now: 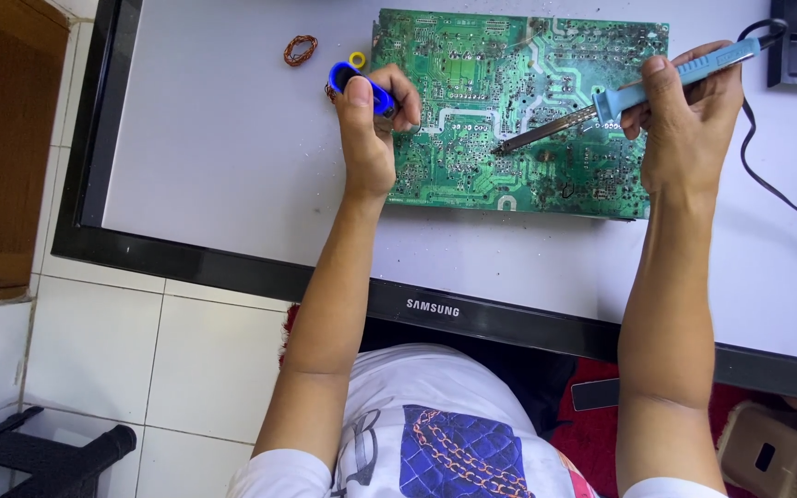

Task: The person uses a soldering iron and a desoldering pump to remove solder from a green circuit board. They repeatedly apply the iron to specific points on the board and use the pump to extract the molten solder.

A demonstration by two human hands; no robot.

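The right hand gripped a blue soldering iron, its tip resting on the green circuit board well beyond the fingers. The left hand was closed around a blue tool at the board's edge. Soldering appeared underway; how much remained could not be told.
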